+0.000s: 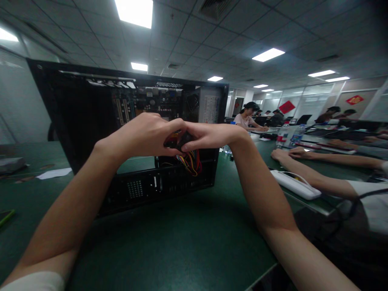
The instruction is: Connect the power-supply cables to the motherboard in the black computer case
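An open black computer case [100, 190] stands on the green table before me, its inside facing me. Both my hands meet in front of it, around a bundle of power supply cables [191, 162] in yellow, red, black and white. My left hand [145, 135] curls its fingers and thumb about the upper part of the bundle. From the other side my right hand [206, 135] grips the same spot, its thumb against a dark piece [184, 139] whose kind I cannot make out. Behind them show the motherboard [151, 99] and the power supply [210, 106]; my hands partly cover the inside.
To the right, a co-worker's forearms [321, 159] rest on the table beside a white power strip [294, 184]. Two plastic bottles [282, 135] stand beyond. Paper [54, 173] and a grey box [12, 164] lie at left, with a green-edged object [6, 217] nearer.
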### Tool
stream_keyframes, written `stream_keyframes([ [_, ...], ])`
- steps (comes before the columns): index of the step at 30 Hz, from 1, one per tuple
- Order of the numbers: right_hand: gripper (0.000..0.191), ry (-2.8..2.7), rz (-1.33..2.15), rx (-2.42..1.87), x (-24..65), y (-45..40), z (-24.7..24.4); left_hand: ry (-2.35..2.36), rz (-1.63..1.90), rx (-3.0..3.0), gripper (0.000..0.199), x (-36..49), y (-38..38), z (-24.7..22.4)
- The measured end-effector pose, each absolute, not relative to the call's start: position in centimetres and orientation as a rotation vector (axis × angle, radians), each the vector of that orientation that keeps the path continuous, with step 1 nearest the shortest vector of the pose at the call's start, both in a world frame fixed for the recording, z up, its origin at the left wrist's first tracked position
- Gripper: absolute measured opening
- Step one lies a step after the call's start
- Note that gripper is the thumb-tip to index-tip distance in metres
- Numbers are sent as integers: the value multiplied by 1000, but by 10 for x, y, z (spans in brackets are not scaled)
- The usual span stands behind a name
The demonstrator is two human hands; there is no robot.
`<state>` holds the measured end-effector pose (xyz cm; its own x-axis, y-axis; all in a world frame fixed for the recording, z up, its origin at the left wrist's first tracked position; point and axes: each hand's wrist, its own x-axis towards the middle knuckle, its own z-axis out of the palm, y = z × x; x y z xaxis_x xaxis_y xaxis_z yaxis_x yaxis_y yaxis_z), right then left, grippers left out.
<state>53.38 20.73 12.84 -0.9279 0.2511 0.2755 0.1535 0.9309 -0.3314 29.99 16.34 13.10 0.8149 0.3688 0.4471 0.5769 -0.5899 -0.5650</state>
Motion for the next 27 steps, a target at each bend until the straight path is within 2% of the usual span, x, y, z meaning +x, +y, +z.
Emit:
stream_keyframes([
  [10, 56, -2790, 450, -329, 530, 208, 127, -675, -361, -2265, 47, 302, 161, 131],
  [17, 64, -2810, 428, -288, 531, 211, 126, -688, -387, -2302, 45, 302, 161, 131],
  [27, 53, -2799, 429, -257, 532, 214, 127, -742, -343, -2277, 50, 304, 163, 130],
])
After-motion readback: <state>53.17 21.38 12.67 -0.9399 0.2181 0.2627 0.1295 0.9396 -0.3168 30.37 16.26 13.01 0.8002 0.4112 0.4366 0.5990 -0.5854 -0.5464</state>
